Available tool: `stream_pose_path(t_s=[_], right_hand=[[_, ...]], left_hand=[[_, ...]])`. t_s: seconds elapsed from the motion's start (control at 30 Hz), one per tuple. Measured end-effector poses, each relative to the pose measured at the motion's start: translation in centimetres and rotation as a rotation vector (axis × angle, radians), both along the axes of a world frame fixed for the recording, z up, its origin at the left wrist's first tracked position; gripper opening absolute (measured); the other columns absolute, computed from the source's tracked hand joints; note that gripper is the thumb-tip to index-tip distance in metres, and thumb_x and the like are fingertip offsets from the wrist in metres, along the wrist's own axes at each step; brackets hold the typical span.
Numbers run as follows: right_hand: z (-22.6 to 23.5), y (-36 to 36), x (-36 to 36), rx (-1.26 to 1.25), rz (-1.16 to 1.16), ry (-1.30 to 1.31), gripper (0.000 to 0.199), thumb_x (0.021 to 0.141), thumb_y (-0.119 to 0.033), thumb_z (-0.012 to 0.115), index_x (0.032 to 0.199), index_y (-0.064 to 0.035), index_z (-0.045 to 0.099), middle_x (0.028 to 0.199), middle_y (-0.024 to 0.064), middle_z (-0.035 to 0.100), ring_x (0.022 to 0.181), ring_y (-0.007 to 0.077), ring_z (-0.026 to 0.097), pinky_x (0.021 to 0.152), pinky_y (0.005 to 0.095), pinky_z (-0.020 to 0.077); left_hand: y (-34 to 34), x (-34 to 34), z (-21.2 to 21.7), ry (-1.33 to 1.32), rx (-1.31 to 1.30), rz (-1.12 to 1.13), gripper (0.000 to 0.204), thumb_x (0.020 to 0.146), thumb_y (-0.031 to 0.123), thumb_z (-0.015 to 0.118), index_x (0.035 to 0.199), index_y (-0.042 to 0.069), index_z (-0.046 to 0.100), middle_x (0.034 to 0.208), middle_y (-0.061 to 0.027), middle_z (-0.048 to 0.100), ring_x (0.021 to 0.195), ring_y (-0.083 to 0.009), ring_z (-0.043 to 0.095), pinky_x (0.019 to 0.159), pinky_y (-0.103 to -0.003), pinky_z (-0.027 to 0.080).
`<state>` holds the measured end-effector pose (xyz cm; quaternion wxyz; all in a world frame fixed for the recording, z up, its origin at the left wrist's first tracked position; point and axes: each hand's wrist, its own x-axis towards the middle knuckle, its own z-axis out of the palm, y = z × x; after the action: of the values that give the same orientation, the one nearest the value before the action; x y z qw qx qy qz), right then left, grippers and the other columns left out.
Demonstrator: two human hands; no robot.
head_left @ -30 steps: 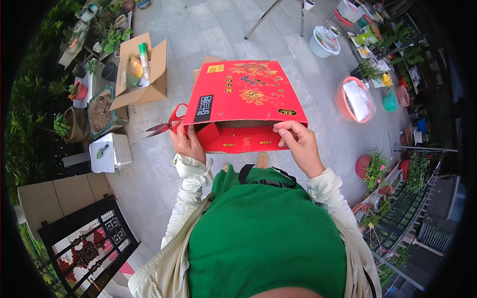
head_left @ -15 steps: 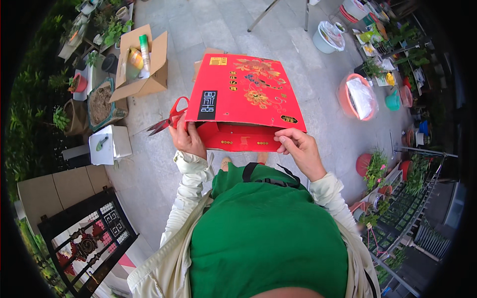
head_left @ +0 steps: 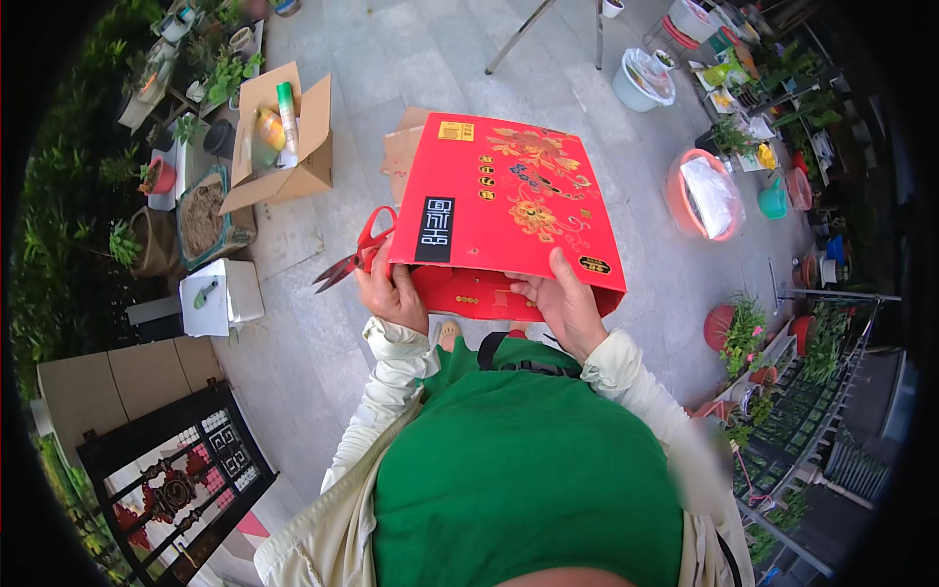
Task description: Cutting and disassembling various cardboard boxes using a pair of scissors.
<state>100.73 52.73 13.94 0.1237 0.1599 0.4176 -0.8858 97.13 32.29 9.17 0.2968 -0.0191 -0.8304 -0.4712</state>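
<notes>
A red cardboard gift box [head_left: 489,220] with gold flowers on its panel is held in front of my body, its open end facing me. My left hand [head_left: 393,296] is closed on the box's near left corner. The same hand keeps a pair of red-handled scissors [head_left: 370,237], whose dark blades point out to the left, away from the box. At the open end, my right hand [head_left: 567,303] grips the near edge, thumb on the top panel and fingers inside the opening. Most of the box's inside is hidden.
Flattened brown cardboard [head_left: 403,157] lies on the paving behind the box. At far left stands an open carton [head_left: 311,161] with a green-capped tube; a white foam box [head_left: 243,291] is nearer. Tubs, including an orange basin [head_left: 677,196], and potted plants line the right.
The red box has shifted right and slightly toward me, with my left hand and the scissors. My right hand has moved from the right corner to the middle of the opening, fingers now inside.
</notes>
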Motion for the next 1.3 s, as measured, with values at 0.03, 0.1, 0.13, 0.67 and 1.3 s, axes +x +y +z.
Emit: stream_pose_path(t_s=[0.03, 0.1, 0.13, 0.67, 1.3], right_hand=[[0.1, -0.3, -0.3, -0.044, -0.076, 0.035, 0.040, 0.096, -0.030, 0.048, 0.126, -0.0041, 0.044, 0.122, 0.0095, 0.054, 0.112, 0.0207, 0.053, 0.094, 0.0386, 0.0421], [0.1, -0.6, -0.7, -0.117, -0.126, 0.069, 0.038, 0.094, -0.024, 0.048, 0.126, -0.0040, 0.044, 0.123, 0.0096, 0.054, 0.114, 0.0212, 0.052, 0.096, 0.0391, 0.0411], [0.0, -0.5, -0.9, -0.198, -0.172, 0.141, 0.037, 0.093, -0.018, 0.048, 0.127, -0.0039, 0.043, 0.124, 0.0098, 0.053, 0.116, 0.0218, 0.051, 0.098, 0.0396, 0.0401], [-2.9, 17.0, 3.3, -0.045, -0.340, 0.165, 0.053, 0.074, 0.000, 0.054, 0.126, 0.0002, 0.045, 0.121, 0.0135, 0.056, 0.115, 0.0300, 0.051, 0.102, 0.0441, 0.0381], [-4.9, 22.8, 5.6, -0.067, -0.277, 0.219, 0.061, 0.065, -0.012, 0.053, 0.124, 0.0011, 0.047, 0.120, 0.0175, 0.057, 0.106, 0.0354, 0.056, 0.096, 0.0476, 0.0440]], left_hand=[[0.2, 0.0, 0.0, -0.011, 0.026, -0.016, 0.022, 0.090, 0.004, 0.054, 0.111, 0.000, 0.059, 0.106, -0.0196, 0.055, 0.097, -0.0331, 0.056, 0.082, -0.037, 0.046], [0.4, 0.2, -0.1, -0.016, 0.043, -0.055, 0.025, 0.090, 0.005, 0.054, 0.114, 0.001, 0.058, 0.109, -0.0191, 0.056, 0.100, -0.0326, 0.055, 0.083, -0.036, 0.046], [0.5, 0.3, -0.2, -0.015, 0.043, -0.046, 0.025, 0.090, 0.005, 0.054, 0.114, 0.001, 0.058, 0.109, -0.0191, 0.056, 0.100, -0.0326, 0.055, 0.083, -0.036, 0.046], [-1.8, 0.4, -4.3, -0.508, 0.819, -0.293, 0.044, 0.097, 0.034, 0.044, 0.122, -0.002, 0.049, 0.111, -0.0109, 0.055, 0.108, -0.0203, 0.054, 0.082, -0.032, 0.052], [-0.4, -0.8, 3.7, -0.560, 1.213, -0.855, 0.062, 0.083, 0.038, 0.066, 0.125, -0.004, 0.047, 0.117, -0.0099, 0.055, 0.106, -0.0152, 0.052, 0.093, -0.029, 0.040]])
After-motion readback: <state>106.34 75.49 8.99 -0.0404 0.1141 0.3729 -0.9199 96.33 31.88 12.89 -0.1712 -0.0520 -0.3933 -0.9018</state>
